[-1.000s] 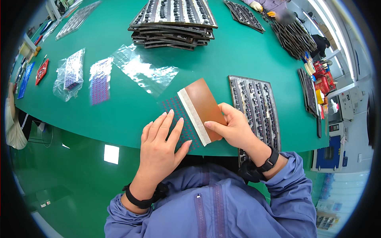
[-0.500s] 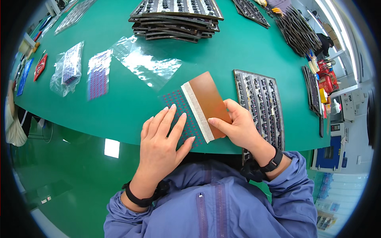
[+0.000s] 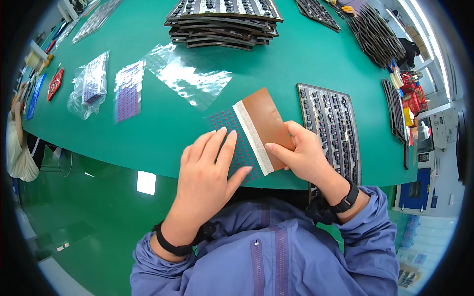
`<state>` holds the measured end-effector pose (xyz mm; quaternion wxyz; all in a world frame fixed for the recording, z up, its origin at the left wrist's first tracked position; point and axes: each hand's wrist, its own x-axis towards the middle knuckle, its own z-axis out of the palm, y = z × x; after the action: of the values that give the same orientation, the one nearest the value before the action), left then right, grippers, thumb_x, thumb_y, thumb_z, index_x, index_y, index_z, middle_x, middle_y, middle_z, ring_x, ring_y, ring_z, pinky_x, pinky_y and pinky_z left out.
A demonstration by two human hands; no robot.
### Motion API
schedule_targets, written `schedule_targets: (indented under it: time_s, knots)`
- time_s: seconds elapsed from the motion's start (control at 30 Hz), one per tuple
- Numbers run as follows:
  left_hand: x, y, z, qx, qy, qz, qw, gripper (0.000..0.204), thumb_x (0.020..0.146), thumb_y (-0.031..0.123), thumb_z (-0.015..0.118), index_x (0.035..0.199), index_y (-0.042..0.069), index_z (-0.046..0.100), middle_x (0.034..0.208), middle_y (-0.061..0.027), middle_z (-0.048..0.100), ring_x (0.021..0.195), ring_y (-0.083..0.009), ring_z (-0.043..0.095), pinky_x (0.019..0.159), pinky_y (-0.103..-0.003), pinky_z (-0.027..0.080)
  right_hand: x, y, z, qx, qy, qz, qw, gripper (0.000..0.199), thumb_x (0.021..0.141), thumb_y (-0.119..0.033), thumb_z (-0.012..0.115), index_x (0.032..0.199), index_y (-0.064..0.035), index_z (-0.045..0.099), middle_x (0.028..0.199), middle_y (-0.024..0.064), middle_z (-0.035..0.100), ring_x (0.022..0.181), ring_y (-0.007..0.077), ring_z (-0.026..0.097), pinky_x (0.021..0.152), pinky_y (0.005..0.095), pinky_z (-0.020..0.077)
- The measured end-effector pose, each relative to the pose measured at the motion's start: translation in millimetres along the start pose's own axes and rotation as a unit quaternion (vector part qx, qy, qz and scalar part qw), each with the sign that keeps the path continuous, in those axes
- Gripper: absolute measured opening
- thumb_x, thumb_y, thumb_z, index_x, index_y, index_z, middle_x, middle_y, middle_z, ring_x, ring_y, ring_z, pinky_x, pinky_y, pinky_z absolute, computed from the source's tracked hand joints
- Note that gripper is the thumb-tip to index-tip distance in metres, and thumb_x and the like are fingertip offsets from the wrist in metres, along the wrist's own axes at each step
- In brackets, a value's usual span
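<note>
A thin clear sheet (image 3: 224, 118) with rows of small pink marks lies on the green table in front of me. My left hand (image 3: 202, 165) rests over its lower left part, fingers stretched out and hiding some of the rows. My right hand (image 3: 308, 152) grips the right side of a brown rectangular board (image 3: 266, 114), thumb on top and fingers beneath. Along the board's left edge runs a whitish strip (image 3: 253, 138), right beside the sheet's marked rows. Just right of that hand lies a dark-framed tray (image 3: 332, 121) with rows of small black parts.
Clear film (image 3: 190, 76), a purple-patterned sheet (image 3: 129, 91) and a bagged pack (image 3: 94, 81) lie to the left. Stacked trays (image 3: 222, 34) stand at the far side, more trays (image 3: 377, 37) at far right. Another person's arm (image 3: 19, 118) shows at the left edge.
The whole view has shifted slightly. My left thumb and fingers have moved a little over the marked sheet. The right hand keeps its hold on the brown board.
</note>
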<state>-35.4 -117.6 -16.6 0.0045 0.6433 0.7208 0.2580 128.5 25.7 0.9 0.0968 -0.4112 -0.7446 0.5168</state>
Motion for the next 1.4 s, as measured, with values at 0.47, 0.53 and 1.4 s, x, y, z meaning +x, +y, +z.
schedule_targets:
  time_s: [0.47, 0.53, 1.4]
  knots:
    - [47, -20, 7, 0.138, -0.025, 0.071, 0.988, 0.040, 0.088, 0.028, 0.062, 0.120, 0.003, 0.059, 0.087, -0.0074, 0.051, 0.083, -0.0235, 0.053, 0.074, -0.035, 0.044, -2, 3, 2, -0.049, 0.036, -0.057, 0.997, 0.026, 0.084, -0.015, 0.070, 0.101, 0.0013, 0.059, 0.077, 0.0067, 0.067, 0.061, 0.0086, 0.061, 0.051, 0.0251, 0.0478]
    - [45, -14, 3, 0.132, -0.043, 0.107, 0.985, 0.039, 0.088, 0.027, 0.063, 0.120, 0.004, 0.060, 0.084, -0.0065, 0.050, 0.082, -0.0225, 0.052, 0.073, -0.035, 0.044, -1, 7, 2, -0.056, 0.045, -0.069, 0.995, 0.027, 0.083, -0.015, 0.070, 0.100, 0.0022, 0.059, 0.077, 0.0083, 0.067, 0.064, 0.0106, 0.062, 0.054, 0.0270, 0.0492]
    - [20, 22, -63, -0.102, -0.005, 0.103, 0.989, 0.040, 0.085, 0.017, 0.065, 0.122, 0.003, 0.059, 0.097, -0.0089, 0.059, 0.092, -0.0230, 0.056, 0.079, -0.033, 0.046, -17, 6, 1, -0.150, 0.091, -0.232, 0.957, 0.025, 0.085, -0.020, 0.067, 0.092, -0.0038, 0.049, 0.069, 0.0185, 0.060, 0.065, 0.0380, 0.062, 0.055, 0.0434, 0.0495]
